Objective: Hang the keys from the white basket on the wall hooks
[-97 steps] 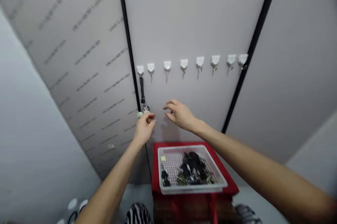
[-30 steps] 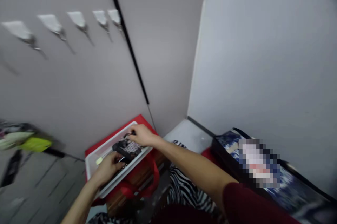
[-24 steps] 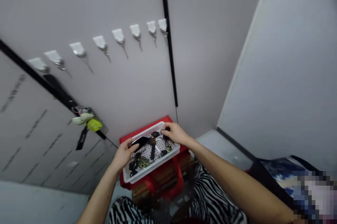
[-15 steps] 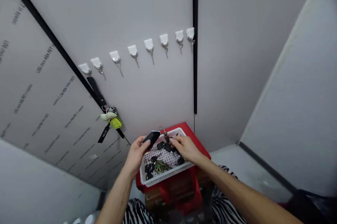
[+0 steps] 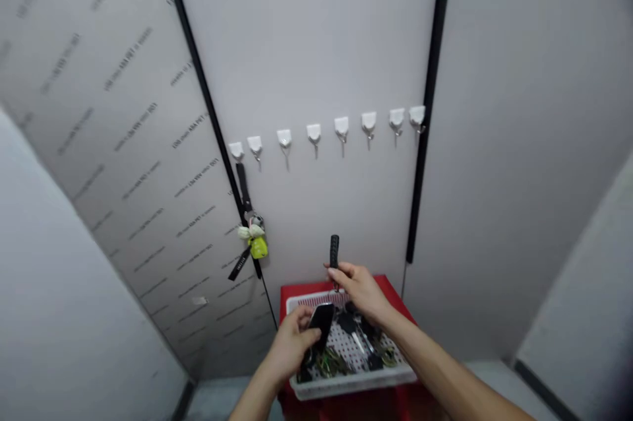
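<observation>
My left hand [image 5: 291, 346] is closed around a glossy black key fob [image 5: 323, 321] with a silvery edge, over the left part of a white perforated basket [image 5: 359, 384]. In my right hand [image 5: 363, 291] a short black braided key strap [image 5: 335, 249] is pinched between thumb and fingers, its free end pointing up. A small metal ring [image 5: 336, 287] shows just below the pinch. Whether the strap is joined to the fob I cannot tell. Keys with black heads [image 5: 350, 326] and a greenish-bronze tangled ornament [image 5: 331, 363] lie in the basket.
A row of several white adhesive hooks [image 5: 341, 126] runs across the grey wall panel. From the leftmost hook hangs a black strap keychain [image 5: 243, 187] with a yellow-green charm [image 5: 258, 247]. The basket stands on a red surface [image 5: 388, 289] against the wall. Black strips [image 5: 418, 190] edge the panel.
My right hand has lifted the braided strap up out of the basket. My left hand still holds the fob, now lower over the basket. The camera view has tilted and shifted.
</observation>
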Demonstrator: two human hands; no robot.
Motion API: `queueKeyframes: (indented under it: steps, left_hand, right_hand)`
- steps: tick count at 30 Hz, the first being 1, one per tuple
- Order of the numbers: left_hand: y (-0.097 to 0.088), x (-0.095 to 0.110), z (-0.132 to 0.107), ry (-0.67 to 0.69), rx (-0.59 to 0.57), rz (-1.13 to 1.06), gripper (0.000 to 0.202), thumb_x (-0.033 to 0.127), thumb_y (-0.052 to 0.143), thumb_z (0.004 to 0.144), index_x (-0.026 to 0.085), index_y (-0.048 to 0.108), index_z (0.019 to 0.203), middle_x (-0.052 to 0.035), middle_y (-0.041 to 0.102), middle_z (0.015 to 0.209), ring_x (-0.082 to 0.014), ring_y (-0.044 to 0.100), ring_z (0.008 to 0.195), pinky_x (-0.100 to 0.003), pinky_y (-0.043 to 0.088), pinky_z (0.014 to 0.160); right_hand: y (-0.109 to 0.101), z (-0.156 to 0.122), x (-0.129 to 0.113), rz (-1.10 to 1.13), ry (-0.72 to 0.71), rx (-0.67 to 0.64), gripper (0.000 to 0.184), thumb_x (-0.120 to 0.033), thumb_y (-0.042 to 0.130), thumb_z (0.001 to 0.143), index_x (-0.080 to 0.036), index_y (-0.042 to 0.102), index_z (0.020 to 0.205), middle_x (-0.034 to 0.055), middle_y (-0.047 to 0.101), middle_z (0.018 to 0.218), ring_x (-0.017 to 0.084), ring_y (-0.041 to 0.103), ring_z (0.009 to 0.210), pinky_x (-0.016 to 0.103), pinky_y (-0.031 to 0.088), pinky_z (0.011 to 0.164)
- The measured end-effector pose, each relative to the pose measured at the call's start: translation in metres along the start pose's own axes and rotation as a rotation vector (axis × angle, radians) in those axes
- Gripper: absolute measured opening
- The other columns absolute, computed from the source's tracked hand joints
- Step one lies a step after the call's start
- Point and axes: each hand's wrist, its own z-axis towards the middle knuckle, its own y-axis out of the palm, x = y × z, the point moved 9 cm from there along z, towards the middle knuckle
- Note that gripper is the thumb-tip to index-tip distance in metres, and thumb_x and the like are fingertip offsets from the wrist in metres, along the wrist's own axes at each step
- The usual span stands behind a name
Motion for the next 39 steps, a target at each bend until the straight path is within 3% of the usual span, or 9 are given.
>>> queueKeyframes:
  steps: [3,5,9,12,14,16,28,36,39]
  left_hand:
    - [-0.004,0.018,0.006,0.059,0.016,-0.055,0.026,0.014,0.054,0.048,0.013,0.048,0.074,-0.0015,0.056,0.069,-0.0119,0.05,0.064,-0.022,0.036,0.061]
    - [-0.012,0.044,0.011,0.137,0.093,-0.059,0.029,0.016,0.055,0.048,0.013,0.048,0.076,-0.0032,0.057,0.072,-0.0131,0.05,0.069,-0.024,0.037,0.064]
    - [-0.04,0.134,0.011,0.392,0.376,0.058,0.028,0.022,0.055,0.052,0.013,0.051,0.078,-0.0065,0.055,0.084,-0.0138,0.049,0.079,-0.025,0.035,0.073]
    - [-0.055,0.201,0.01,0.505,0.531,0.189,0.032,0.029,0.051,0.057,0.013,0.052,0.085,-0.0077,0.055,0.086,-0.0141,0.05,0.077,-0.026,0.036,0.07]
    - [-0.06,0.232,0.015,0.536,0.562,0.24,0.032,0.03,0.052,0.056,0.011,0.054,0.083,-0.0075,0.057,0.081,-0.0135,0.051,0.071,-0.026,0.038,0.066]
    - [-0.062,0.25,0.021,0.551,0.562,0.271,0.028,0.029,0.054,0.054,0.01,0.056,0.076,-0.0062,0.058,0.073,-0.0122,0.051,0.064,-0.024,0.038,0.061]
    - [-0.077,0.285,0.046,0.561,0.608,0.188,0.015,0.024,0.052,0.054,0.011,0.054,0.061,0.0038,0.047,0.046,-0.0047,0.041,0.04,-0.018,0.034,0.044]
    - [-0.085,0.275,0.059,0.52,0.656,0.294,0.01,0.022,0.052,0.053,0.012,0.052,0.05,0.0035,0.045,0.039,-0.0067,0.041,0.038,-0.02,0.034,0.044]
    - [-0.087,0.268,0.058,0.482,0.66,0.336,0.011,0.022,0.052,0.053,0.011,0.054,0.054,0.0022,0.047,0.042,-0.0076,0.043,0.041,-0.02,0.035,0.046]
  right_hand:
    - [0.021,0.015,-0.041,-0.169,-0.133,-0.104,0.026,-0.032,0.046,0.062,-0.011,0.055,0.075,-0.0027,0.045,0.053,0.006,0.036,0.046,0.017,0.029,0.044]
    - [0.033,0.024,-0.074,-0.298,-0.248,-0.117,0.026,-0.034,0.042,0.065,-0.012,0.055,0.069,-0.004,0.04,0.048,0.005,0.032,0.043,0.017,0.025,0.042]
    - [0.05,0.036,-0.141,-0.61,-0.507,0.008,0.032,-0.036,0.034,0.069,-0.014,0.053,0.056,-0.004,0.035,0.042,0.005,0.029,0.041,0.018,0.021,0.041]
    - [0.057,0.045,-0.169,-0.792,-0.551,0.116,0.033,-0.038,0.033,0.07,-0.016,0.054,0.056,-0.0027,0.042,0.043,0.006,0.033,0.042,0.018,0.02,0.042]
    - [0.059,0.052,-0.178,-0.879,-0.541,0.165,0.034,-0.04,0.032,0.07,-0.018,0.056,0.06,-0.0017,0.047,0.046,0.007,0.037,0.043,0.019,0.019,0.041]
    - [0.061,0.058,-0.183,-0.938,-0.524,0.204,0.034,-0.042,0.03,0.07,-0.021,0.057,0.065,-0.0011,0.051,0.049,0.008,0.04,0.044,0.019,0.019,0.041]
    - [0.073,0.09,-0.204,-0.969,-0.426,0.238,0.036,-0.043,0.03,0.069,-0.022,0.058,0.074,0.0028,0.058,0.066,0.013,0.051,0.061,0.02,0.03,0.048]
    - [0.072,0.105,-0.184,-0.964,-0.287,0.181,0.033,-0.042,0.034,0.067,-0.022,0.058,0.077,0.0046,0.059,0.074,0.016,0.052,0.07,0.023,0.036,0.054]
    - [0.072,0.104,-0.178,-0.939,-0.278,0.135,0.034,-0.042,0.034,0.068,-0.021,0.059,0.079,0.0043,0.06,0.075,0.014,0.052,0.07,0.022,0.037,0.057]
